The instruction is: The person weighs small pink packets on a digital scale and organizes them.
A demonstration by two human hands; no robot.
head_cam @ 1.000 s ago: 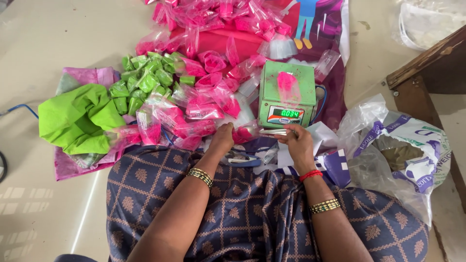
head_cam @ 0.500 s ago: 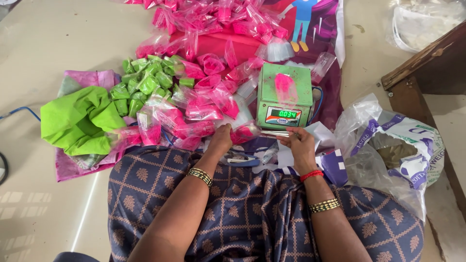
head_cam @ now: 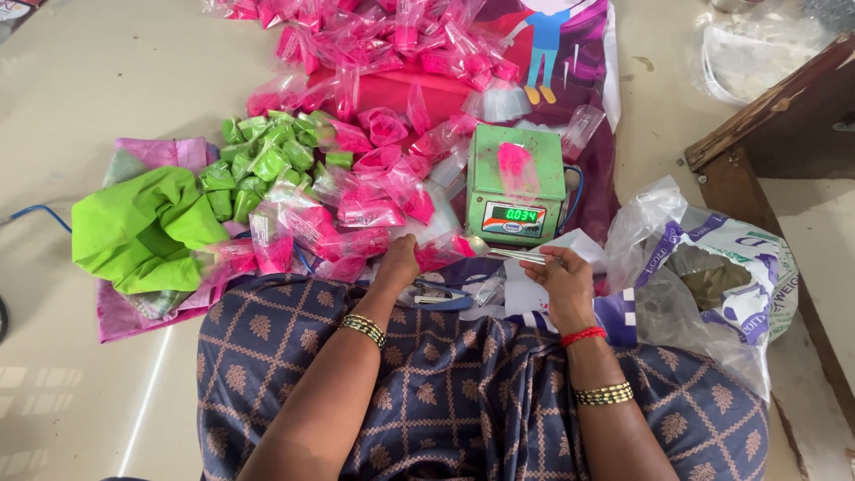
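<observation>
Right hand (head_cam: 563, 283) grips a metal spoon (head_cam: 509, 253), bowl toward the pink packet (head_cam: 443, 252) that the left hand (head_cam: 398, 263) pinches just in front of the green scale (head_cam: 517, 183).

Risk: the spoon tips and pink powder lands on the lap cloth (head_cam: 463, 392).

Scale holds a small pink heap. Pink packets (head_cam: 374, 191) and green packets (head_cam: 267, 160) hold powder. The plastic bag (head_cam: 712, 276) at right holds a dark mass.

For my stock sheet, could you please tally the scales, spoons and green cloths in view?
Green weighing scale: 1
Metal spoon, held in the right hand: 1
Green cloth: 1
Total: 3
</observation>
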